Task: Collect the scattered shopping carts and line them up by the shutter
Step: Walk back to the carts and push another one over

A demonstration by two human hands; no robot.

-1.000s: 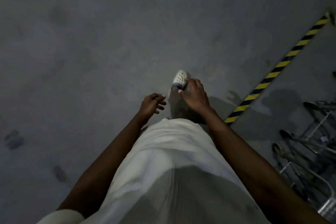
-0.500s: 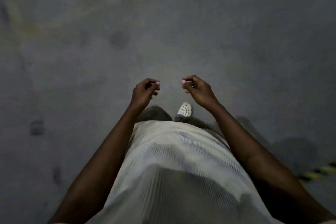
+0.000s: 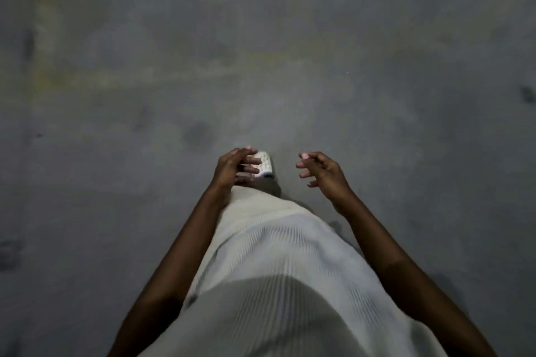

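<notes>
No shopping cart and no shutter show in the head view at this moment. My left hand (image 3: 235, 168) hangs in front of my body with loosely spread fingers and holds nothing. My right hand (image 3: 322, 172) is level with it, a short gap to the right, fingers relaxed and slightly curled, also empty. Both hands hover above the bare floor, over my white ribbed garment (image 3: 278, 269). Just past the left hand's fingertips a white perforated shoe (image 3: 265, 166) steps forward.
Grey concrete floor (image 3: 261, 52) with dark stains and a faint yellowish streak fills the view on all sides. Lighting is dim.
The view has turned away from the parked carts and the yellow-black floor stripe, which have left the frame. Both hands rose and their fingers uncurled. My feet have stepped forward.
</notes>
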